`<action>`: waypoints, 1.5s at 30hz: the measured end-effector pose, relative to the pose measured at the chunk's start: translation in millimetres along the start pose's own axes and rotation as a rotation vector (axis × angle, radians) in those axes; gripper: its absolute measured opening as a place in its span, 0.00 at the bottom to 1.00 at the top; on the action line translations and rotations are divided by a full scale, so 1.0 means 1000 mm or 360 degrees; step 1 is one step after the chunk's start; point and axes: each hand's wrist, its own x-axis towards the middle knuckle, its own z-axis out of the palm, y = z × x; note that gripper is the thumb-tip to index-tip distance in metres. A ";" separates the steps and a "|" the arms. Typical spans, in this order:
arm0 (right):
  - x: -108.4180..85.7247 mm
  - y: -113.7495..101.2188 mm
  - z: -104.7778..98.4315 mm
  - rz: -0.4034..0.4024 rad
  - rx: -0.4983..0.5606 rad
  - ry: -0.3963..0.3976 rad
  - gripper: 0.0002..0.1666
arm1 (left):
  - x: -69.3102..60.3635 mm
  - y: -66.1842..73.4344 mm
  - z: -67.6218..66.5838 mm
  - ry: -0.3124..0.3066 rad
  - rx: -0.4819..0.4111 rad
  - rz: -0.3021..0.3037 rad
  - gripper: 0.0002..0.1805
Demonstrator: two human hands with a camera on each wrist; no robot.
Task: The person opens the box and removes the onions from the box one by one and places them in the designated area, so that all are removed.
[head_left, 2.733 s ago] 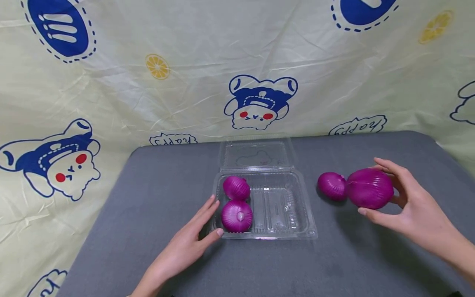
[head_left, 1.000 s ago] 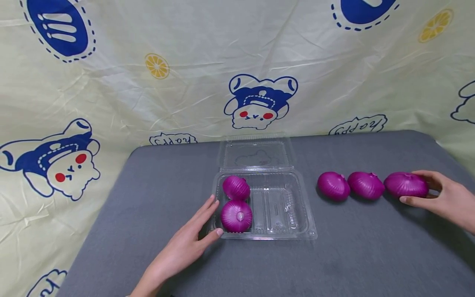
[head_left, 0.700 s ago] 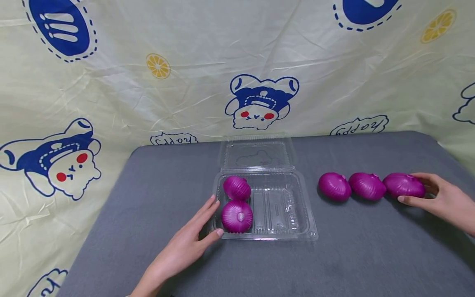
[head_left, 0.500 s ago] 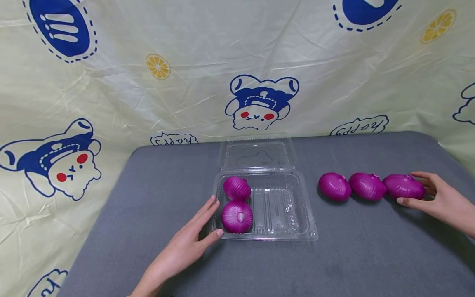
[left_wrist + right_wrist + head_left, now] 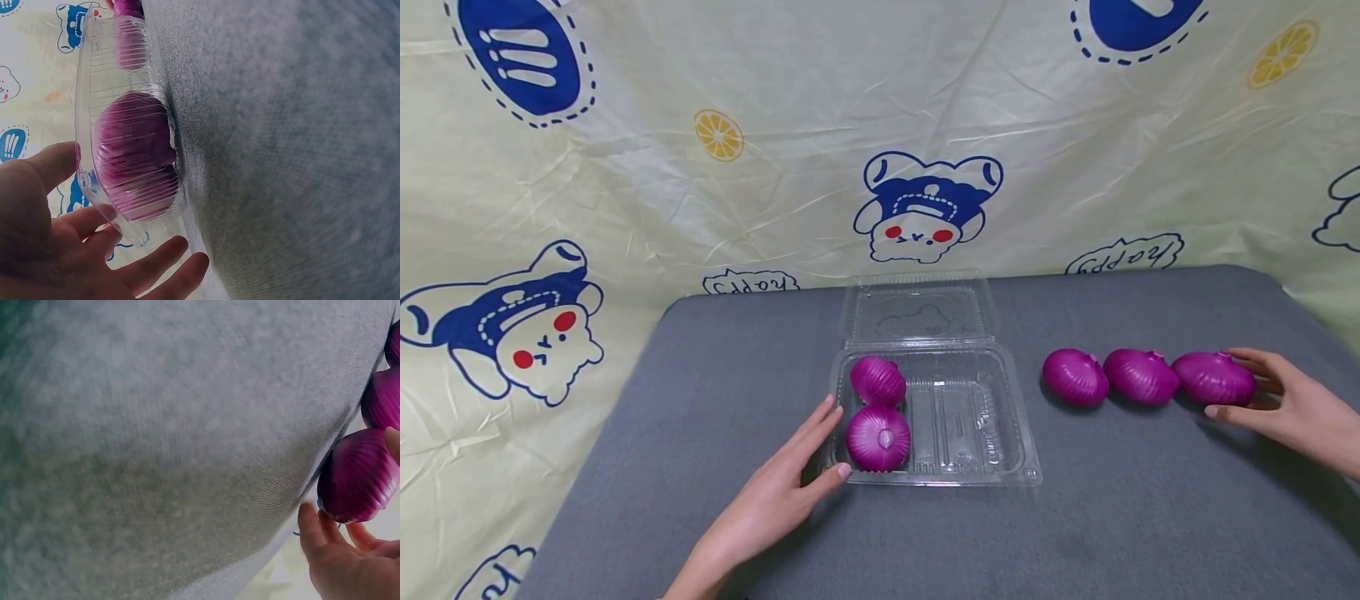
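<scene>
A clear plastic clamshell box [image 5: 970, 417] stands open on the grey table, two purple onions in its left side: one at the back [image 5: 877, 381], one in front [image 5: 878, 438]. My left hand [image 5: 775, 492] rests at the box's left front corner, fingers extended and touching its rim; the left wrist view shows the onions through the box wall [image 5: 134, 150]. To the right, three more purple onions lie in a row: left [image 5: 1075, 377], middle [image 5: 1140, 377], right [image 5: 1213, 377]. My right hand [image 5: 1285, 408] is around the right onion with loose fingers, the thumb slightly off its front.
The box's lid [image 5: 921, 308] lies folded back toward the rear table edge. A cream printed cloth [image 5: 775, 200] hangs behind and left of the table [image 5: 925, 542].
My right hand has lowered a held onion to the row's right end, nudged it left against the middle onion, then loosened its fingers. My left hand has stayed at the box.
</scene>
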 end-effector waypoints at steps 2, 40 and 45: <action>-0.001 -0.002 0.000 0.0003 0.0022 0.0009 0.59 | 0.000 0.000 0.000 0.0001 0.0006 0.0000 0.39; -0.022 -0.126 0.025 -0.0773 -0.0007 0.0411 0.46 | 0.000 -0.001 0.000 0.0009 0.0019 0.0033 0.39; -0.019 -0.141 0.031 -0.0877 0.0024 0.0336 0.47 | 0.001 -0.001 0.000 0.0001 0.0006 0.0014 0.39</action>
